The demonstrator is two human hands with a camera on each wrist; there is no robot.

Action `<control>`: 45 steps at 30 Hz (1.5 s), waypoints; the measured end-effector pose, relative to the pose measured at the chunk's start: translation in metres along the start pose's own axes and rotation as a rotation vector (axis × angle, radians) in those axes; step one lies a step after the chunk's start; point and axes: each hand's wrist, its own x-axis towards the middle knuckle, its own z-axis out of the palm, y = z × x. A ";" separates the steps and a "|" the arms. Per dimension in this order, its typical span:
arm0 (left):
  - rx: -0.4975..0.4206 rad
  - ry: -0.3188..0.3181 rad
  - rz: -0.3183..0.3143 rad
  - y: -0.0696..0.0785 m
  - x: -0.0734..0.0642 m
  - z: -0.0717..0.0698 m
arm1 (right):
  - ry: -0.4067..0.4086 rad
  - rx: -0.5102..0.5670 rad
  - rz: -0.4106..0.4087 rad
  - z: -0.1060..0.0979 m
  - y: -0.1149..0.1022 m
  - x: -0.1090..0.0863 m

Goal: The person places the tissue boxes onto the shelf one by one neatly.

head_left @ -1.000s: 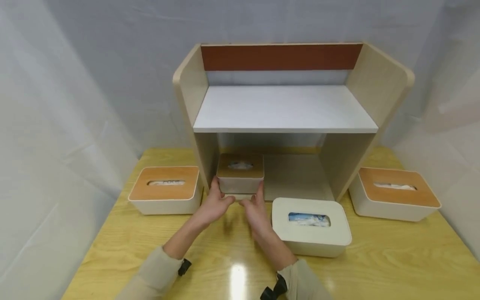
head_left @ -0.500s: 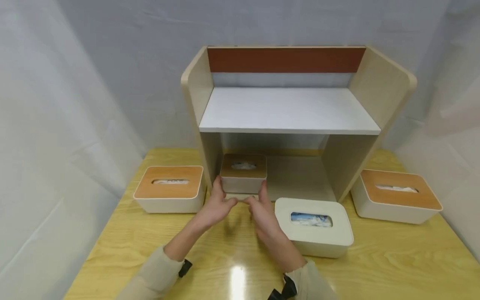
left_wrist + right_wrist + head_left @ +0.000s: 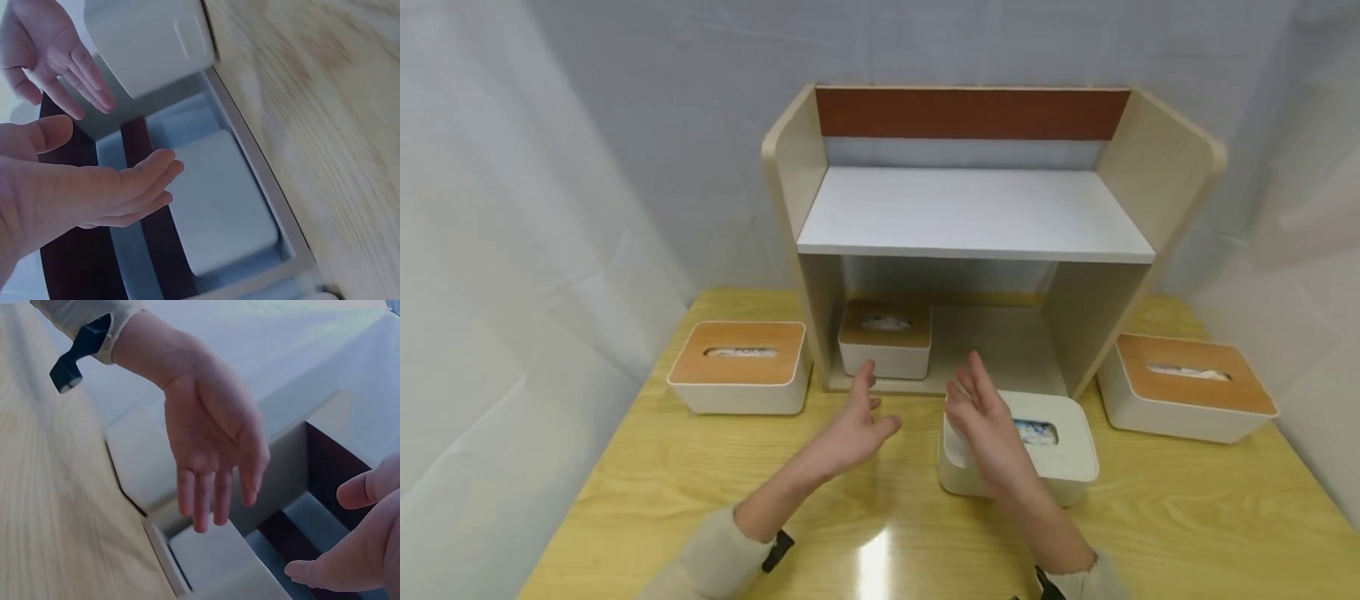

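Note:
A small white tissue box with a wood-coloured lid [image 3: 887,360] sits at the left end of the shelf unit's bottom board [image 3: 1000,350]. My left hand [image 3: 848,437] hovers in front of it, fingers relaxed and holding nothing; in the left wrist view, that hand [image 3: 94,187] stands apart from the box's white side [image 3: 219,206]. Above the all-white tissue box [image 3: 1071,446] is my right hand [image 3: 996,437], covering part of its lid in the head view. Its fingers are loosely extended and hold nothing; whether it touches that box cannot be told.
Wood-lidded tissue boxes stand left [image 3: 737,392] and right [image 3: 1195,408] of the shelf unit [image 3: 805,167]. The unit's white upper board [image 3: 977,212] overhangs the small box. All stand on a wooden table [image 3: 715,467] before pale cloth.
Both hands have let go of the small tissue box and drawn back toward me. The right hand has shifted right, over the white box; the small box stays on the bottom board.

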 end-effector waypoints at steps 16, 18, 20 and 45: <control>0.035 -0.184 0.033 0.003 -0.004 0.024 | 0.182 -0.456 -0.109 -0.087 -0.005 -0.046; 0.041 -0.197 0.036 0.003 -0.003 0.026 | 0.202 -0.521 -0.127 -0.096 -0.003 -0.052; 0.053 -0.208 0.040 0.003 -0.002 0.028 | 0.208 -0.577 -0.138 -0.106 -0.001 -0.057; -0.016 -0.392 0.119 -0.002 0.016 0.057 | -0.001 -0.515 0.069 -0.154 0.033 -0.058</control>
